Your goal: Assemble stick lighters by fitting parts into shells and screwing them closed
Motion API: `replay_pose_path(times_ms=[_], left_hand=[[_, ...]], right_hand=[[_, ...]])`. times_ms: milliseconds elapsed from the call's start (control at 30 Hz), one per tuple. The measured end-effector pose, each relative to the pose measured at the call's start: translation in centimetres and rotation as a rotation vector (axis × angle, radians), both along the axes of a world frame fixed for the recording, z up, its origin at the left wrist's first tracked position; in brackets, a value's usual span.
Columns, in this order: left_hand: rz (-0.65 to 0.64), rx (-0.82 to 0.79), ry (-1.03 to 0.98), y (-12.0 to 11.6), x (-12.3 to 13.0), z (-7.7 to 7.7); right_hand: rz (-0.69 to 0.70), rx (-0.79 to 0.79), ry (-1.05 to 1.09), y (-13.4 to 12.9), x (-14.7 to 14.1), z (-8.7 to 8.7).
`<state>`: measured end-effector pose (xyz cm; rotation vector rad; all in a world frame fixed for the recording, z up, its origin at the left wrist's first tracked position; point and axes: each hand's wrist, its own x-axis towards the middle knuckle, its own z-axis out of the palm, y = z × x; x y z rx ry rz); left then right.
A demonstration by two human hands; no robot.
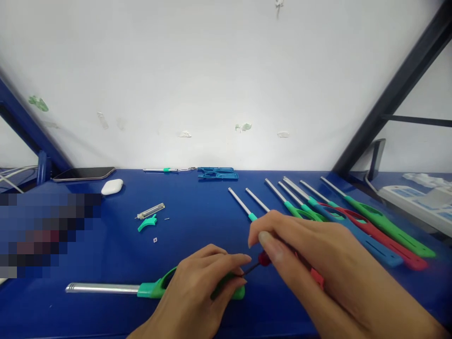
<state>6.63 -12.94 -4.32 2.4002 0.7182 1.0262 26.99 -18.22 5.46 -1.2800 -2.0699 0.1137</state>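
A green lighter (pixel 148 290) with a long metal tube lies across the front of the blue table, its tube pointing left. My left hand (pixel 203 287) is closed on its handle. My right hand (pixel 300 259) grips a screwdriver (pixel 264 258) with a red handle; its thin shaft meets the handle's right part by my left fingertips. The exact contact point is hidden. Behind my left hand lie a clear fluid tube (pixel 151 211), a teal trigger piece (pixel 147 222), a tiny pin (pixel 167 218) and a small pale part (pixel 155 240).
Several lighters, including a blue one (pixel 369 238) and a red one (pixel 395 247), lie at the right. Blue shell pieces (pixel 218 175) and a thin metal tube (pixel 155 170) rest by the wall. A white case (pixel 112 187) and a phone (pixel 84 174) are at the back left.
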Motion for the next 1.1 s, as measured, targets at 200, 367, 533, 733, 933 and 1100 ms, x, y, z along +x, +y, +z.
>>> replay_pose_path(times_ms=[200,367,533,733,933,1100], left_hand=[[-0.018,0.006,0.043,0.3,-0.1,-0.2],[-0.007,-0.005,0.070,-0.1,0.3,0.3],[0.097,0.046,0.031,-0.5,0.4,0.8],[0.062,0.041,0.042,-0.3,0.3,0.9],[0.135,0.245,-0.006,-0.8,0.8,1.6],[0.164,0.297,0.005,-0.7,0.7,1.5]], right_hand=[[-0.007,-0.062,-0.073,0.0,-0.1,-0.6],[0.004,-0.060,-0.097,0.3,0.0,-1.1],[0.020,-0.120,-0.031,0.9,-0.1,-1.3],[0.138,-0.103,0.035,0.6,0.7,-1.0],[0.166,-0.115,0.074,0.5,1.2,-1.1],[0.118,-0.071,0.060,0.8,0.2,-0.8]])
